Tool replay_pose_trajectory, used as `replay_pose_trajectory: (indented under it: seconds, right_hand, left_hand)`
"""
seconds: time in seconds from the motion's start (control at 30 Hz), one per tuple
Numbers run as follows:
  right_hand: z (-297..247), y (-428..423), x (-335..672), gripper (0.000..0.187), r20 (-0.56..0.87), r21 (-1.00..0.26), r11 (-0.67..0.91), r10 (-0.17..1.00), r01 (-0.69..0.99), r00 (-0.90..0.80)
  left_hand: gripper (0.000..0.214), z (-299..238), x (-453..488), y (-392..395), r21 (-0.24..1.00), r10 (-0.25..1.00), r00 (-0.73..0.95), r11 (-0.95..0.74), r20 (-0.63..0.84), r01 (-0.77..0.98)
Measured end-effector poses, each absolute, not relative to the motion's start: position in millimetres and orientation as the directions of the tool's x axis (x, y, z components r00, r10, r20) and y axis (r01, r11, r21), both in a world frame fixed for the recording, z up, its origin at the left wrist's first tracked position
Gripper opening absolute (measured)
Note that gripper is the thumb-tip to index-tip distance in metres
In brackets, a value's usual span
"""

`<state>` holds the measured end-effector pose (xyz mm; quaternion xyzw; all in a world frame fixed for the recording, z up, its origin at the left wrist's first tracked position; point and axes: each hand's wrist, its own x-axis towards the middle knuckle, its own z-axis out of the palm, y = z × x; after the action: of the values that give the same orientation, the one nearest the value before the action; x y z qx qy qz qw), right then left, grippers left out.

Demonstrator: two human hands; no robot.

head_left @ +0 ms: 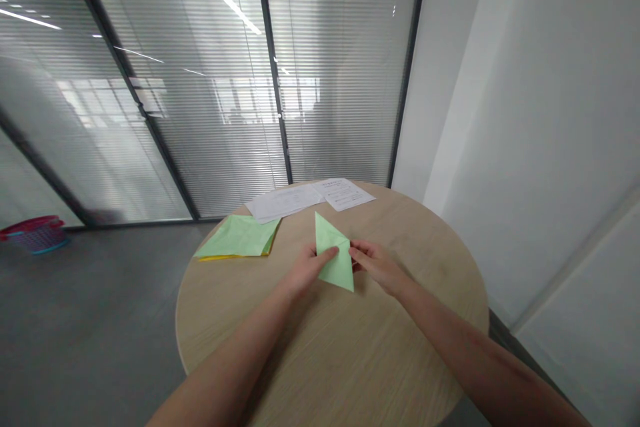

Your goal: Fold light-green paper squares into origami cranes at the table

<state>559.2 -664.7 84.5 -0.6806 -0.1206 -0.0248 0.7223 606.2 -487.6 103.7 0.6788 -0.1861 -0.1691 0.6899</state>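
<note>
A folded piece of light green paper (336, 272) is held up over the middle of the round table, its pointed corners at top and bottom. My left hand (309, 267) grips its left side, thumb lying across the front and the other fingers hidden behind. On the opposite edge, my right hand (374, 261) pinches the paper near its right corner between thumb and fingers. A crease runs across the paper close to that corner.
The round wooden table (240, 320) has a stack of green and yellow paper (243, 235) at its left. Behind lie white sheets (285, 203) and a printed page (345, 193). A pink and blue basket (37, 235) stands on the floor. Glass partitions and a white wall surround the table.
</note>
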Motion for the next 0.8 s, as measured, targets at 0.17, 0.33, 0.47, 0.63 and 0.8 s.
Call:
replay_pose_trajectory:
  seconds: [0.17,0.33,0.47,0.63,0.8]
  right_hand:
    - [83.3,-663.9,558.6,0.032,0.168,-0.985,0.055,0.089,0.163,0.982]
    - [78.4,-664.5,561.8,0.027,0.158,-0.985,0.072,0.050,0.154,0.986]
    - [79.0,-664.4,562.0,0.027,0.153,-0.986,0.079,0.053,0.148,0.987]
    - [82.0,-663.8,559.8,0.031,0.160,-0.987,0.035,0.070,0.157,0.985]
    - [82.5,-664.4,558.9,0.032,0.179,-0.983,-0.009,0.099,0.181,0.979]
  left_hand:
    - [0.042,99.4,605.8,-487.7,0.987,-0.572,0.818,-0.095,0.054,-0.131]
    - [0.041,99.5,608.2,-488.6,0.945,-0.534,0.839,-0.211,0.103,-0.250]
    - [0.038,102.7,610.3,-488.5,0.923,-0.502,0.849,-0.227,0.163,-0.311]
    - [0.037,103.2,612.6,-486.2,0.954,-0.538,0.832,-0.155,0.137,-0.258]
    - [0.036,100.3,613.0,-486.0,0.943,-0.593,0.797,-0.188,0.114,-0.274]
